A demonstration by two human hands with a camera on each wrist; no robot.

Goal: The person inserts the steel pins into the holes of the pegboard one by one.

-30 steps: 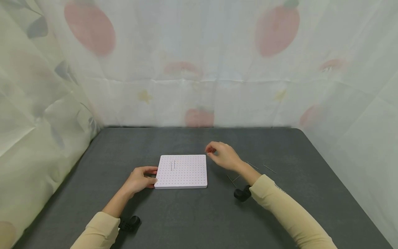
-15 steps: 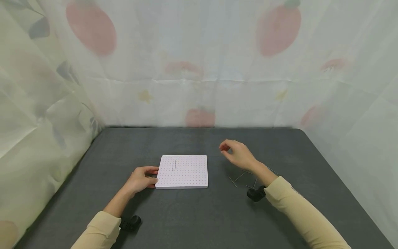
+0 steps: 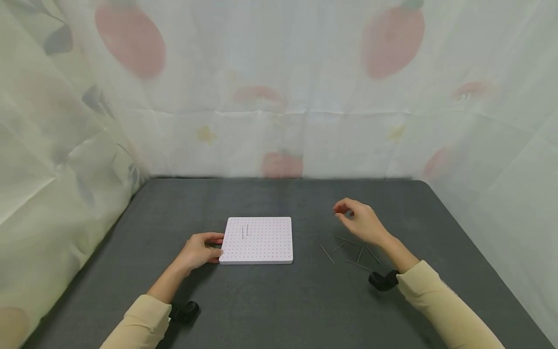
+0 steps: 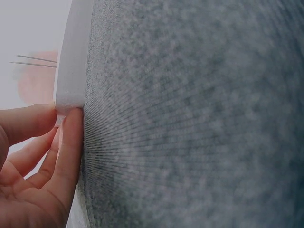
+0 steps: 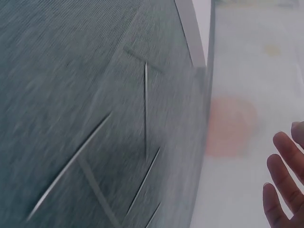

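Grips the white pegboard (image 3: 267,245) by its nine o'clock edge with the left hand (image 3: 197,250): in the left wrist view, shows the thumb above and a fingertip low against the side, a contact half hidden from the head. Holds the right hand (image 3: 359,222) in the air just short of three o'clock from the board, well apart from the left, fingers loosely bent; in the right wrist view, shows some fingertips spread. Has scattered below that hand, toward seven o'clock, thin metal rods (image 3: 327,254), six from the head, fewer at the wrist. Has, at ten o'clock on the board, two upright pins (image 3: 247,230). Shows farther off, at twelve o'clock beyond the dark tabletop (image 3: 279,300), a fruit-print curtain (image 3: 340,145).
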